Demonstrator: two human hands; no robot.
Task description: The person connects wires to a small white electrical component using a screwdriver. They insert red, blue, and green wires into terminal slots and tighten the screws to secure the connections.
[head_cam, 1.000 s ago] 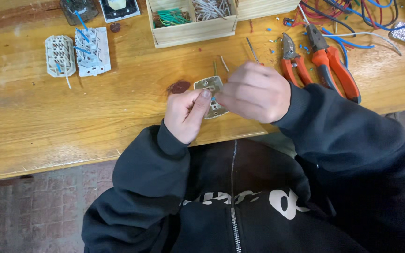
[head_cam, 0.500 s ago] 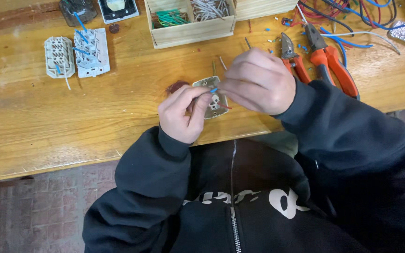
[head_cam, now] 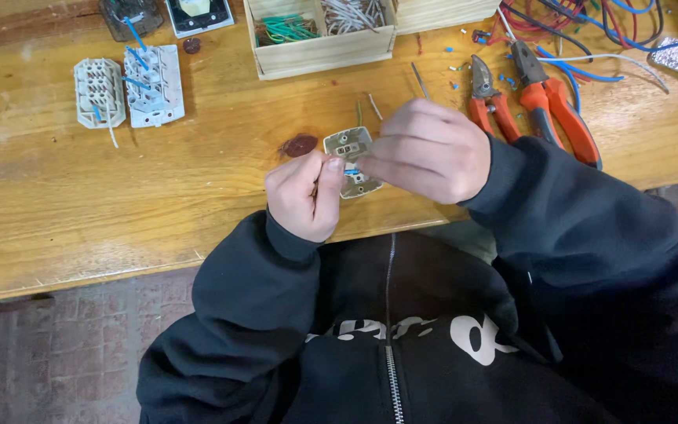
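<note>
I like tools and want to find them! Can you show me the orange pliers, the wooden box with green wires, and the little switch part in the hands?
orange pliers (head_cam: 556,106): head view, on one handle.
wooden box (head_cam: 323,56): head view, front wall.
switch part (head_cam: 348,145): head view, upper metal face.

Desk (head_cam: 119,196): worn yellow wood, across the upper frame.
Upper left: two white switch modules (head_cam: 129,88) side by side.
Top centre: wooden box (head_cam: 319,53) of wires.
Upper right: red-handled pliers (head_cam: 551,106), smaller cutters (head_cam: 486,102), loose wires (head_cam: 590,23), possibly offcuts.

pliers (head_cam: 547,106) right of wooden box (head_cam: 319,43)
</note>
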